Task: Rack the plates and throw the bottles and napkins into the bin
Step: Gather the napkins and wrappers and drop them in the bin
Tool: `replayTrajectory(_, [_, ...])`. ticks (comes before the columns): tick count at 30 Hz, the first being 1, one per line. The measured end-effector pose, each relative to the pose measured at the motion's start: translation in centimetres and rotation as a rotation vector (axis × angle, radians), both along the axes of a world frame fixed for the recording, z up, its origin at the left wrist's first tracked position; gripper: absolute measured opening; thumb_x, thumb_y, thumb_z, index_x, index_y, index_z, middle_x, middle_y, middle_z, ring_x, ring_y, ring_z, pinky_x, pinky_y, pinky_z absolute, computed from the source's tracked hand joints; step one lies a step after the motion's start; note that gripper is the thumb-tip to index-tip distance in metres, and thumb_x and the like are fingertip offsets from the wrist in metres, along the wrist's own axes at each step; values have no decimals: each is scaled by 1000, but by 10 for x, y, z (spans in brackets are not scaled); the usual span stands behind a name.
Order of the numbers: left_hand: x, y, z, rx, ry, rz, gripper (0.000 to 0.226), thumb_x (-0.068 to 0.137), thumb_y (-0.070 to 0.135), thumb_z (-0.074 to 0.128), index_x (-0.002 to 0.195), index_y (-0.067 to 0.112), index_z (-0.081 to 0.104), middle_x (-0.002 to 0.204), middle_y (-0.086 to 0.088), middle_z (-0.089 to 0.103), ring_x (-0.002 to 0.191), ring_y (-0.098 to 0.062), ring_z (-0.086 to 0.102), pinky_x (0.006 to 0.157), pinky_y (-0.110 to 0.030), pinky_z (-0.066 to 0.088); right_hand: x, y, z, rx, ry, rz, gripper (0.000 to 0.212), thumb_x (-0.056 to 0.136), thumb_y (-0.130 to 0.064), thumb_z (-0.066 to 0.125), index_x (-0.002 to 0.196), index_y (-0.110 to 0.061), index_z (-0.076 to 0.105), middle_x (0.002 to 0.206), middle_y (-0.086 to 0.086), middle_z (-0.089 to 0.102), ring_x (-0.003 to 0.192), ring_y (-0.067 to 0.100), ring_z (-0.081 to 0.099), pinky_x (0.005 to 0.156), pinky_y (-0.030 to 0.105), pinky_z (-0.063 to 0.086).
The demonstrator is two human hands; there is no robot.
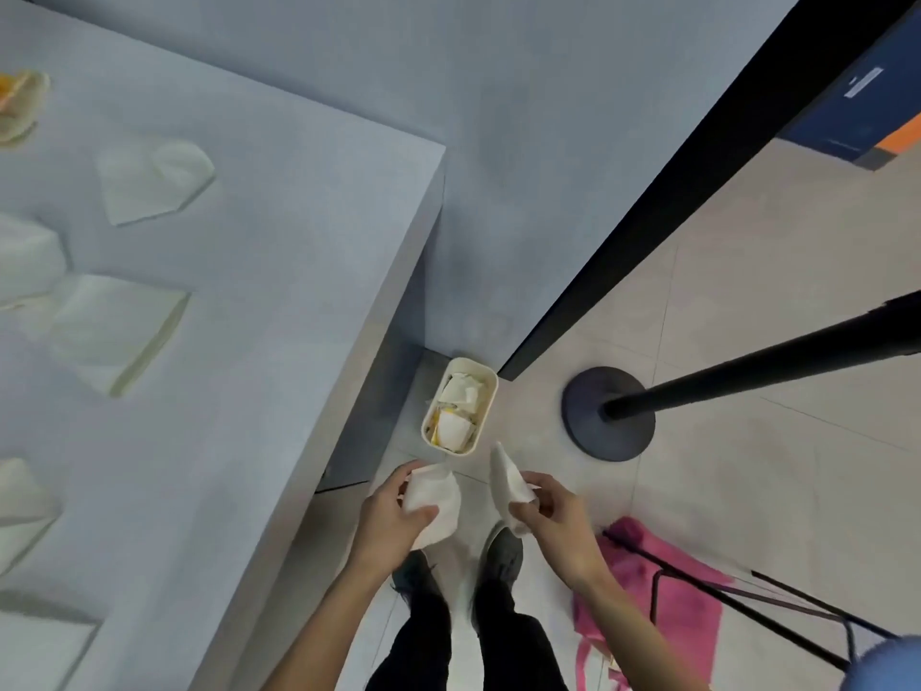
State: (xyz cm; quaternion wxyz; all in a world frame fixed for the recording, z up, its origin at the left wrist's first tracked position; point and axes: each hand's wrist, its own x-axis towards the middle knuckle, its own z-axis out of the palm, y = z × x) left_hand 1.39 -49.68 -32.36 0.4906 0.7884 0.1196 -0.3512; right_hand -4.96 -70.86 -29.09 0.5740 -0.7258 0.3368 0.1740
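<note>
Two napkins on the go here: left hand [393,521] is gripping a crumpled napkin [434,506], right hand [553,526] is pinching a folded napkin [507,483], both near the paper-stuffed little bin [491,391] on the floor by the table [299,216] corner.

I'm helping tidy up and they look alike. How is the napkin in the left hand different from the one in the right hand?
The left napkin is bunched wide and rounded; the right napkin is narrow, with a point toward the bin. The left hand wraps around its napkin; the right hand pinches its napkin. Both are white and not in the bin yet.
</note>
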Motion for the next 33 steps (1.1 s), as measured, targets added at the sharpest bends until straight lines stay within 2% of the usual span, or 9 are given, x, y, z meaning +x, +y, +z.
replayTrajectory(5, [43, -36, -100, 40, -5, -43, 55, 81, 3, 73, 126, 31, 58, 111, 1, 64, 102, -20, 60, 79, -24, 46, 10, -26, -98, 32, 46, 49, 35, 81, -4, 69, 106, -28, 65, 89, -7, 75, 81, 10, 70, 70, 22, 53])
replayTrajectory(9, [75, -63, -195, 133, -11, -107, 57, 84, 5, 68, 134, 27, 54, 117, -2, 63, 103, -23, 60, 80, -26, 46, 16, -43, -176, 47, 56, 70, 38, 66, -31, 69, 103, -38, 67, 96, -8, 74, 89, 14, 69, 81, 41, 58])
replayTrajectory(12, [99, -85, -278, 226, -20, -235, 59, 85, 9, 64, 138, 29, 49, 121, -5, 62, 104, -26, 60, 84, -31, 52, 19, -52, -238, 62, 27, 102, 39, 65, -38, 67, 103, -46, 65, 97, -7, 74, 90, 17, 69, 81, 48, 57])
replayTrajectory(16, [133, -114, -371, 350, -36, -468, 54, 85, 14, 56, 136, 29, 47, 110, -7, 62, 97, -31, 61, 78, -38, 55, 25, -65, -305, 75, 2, 113, 36, 69, -31, 66, 101, -47, 65, 95, -8, 73, 84, 15, 69, 77, 46, 58])
replayTrajectory(20, [146, -131, -445, 419, 25, -583, 51, 90, 16, 51, 139, 22, 40, 120, -9, 60, 108, -33, 57, 79, -36, 48, 40, -81, -349, 43, -75, 214, 38, 79, -14, 66, 109, -37, 66, 100, -8, 70, 86, 14, 66, 75, 32, 57])
replayTrajectory(24, [135, -135, -478, 490, -80, -609, 62, 92, 18, 58, 148, 23, 32, 143, -4, 43, 127, -28, 45, 95, -39, 45, 75, -102, -388, -78, -179, 371, 45, 84, -6, 72, 123, -25, 62, 111, -15, 67, 105, 12, 63, 87, 24, 52])
replayTrajectory(26, [125, -131, -481, 541, -243, -588, 67, 90, 20, 63, 149, 24, 32, 147, -1, 37, 130, -24, 41, 102, -37, 43, 99, -109, -406, -138, -214, 455, 46, 84, -13, 73, 127, -24, 59, 115, -14, 66, 106, 11, 62, 90, 25, 51])
replayTrajectory(30, [103, -117, -486, 471, -601, -671, 60, 86, 16, 64, 143, 15, 47, 151, -7, 39, 136, -28, 39, 108, -45, 39, 153, -112, -433, -316, -326, 648, 47, 85, -14, 72, 129, -15, 58, 120, -2, 64, 100, 8, 56, 87, 4, 37])
replayTrajectory(33, [90, -116, -493, 437, -553, -830, 53, 97, 26, 52, 148, 18, 42, 161, -6, 26, 145, -28, 30, 115, -49, 30, 195, -106, -457, -433, -337, 798, 50, 83, -11, 70, 131, -13, 56, 126, 8, 61, 108, 27, 60, 90, 28, 49])
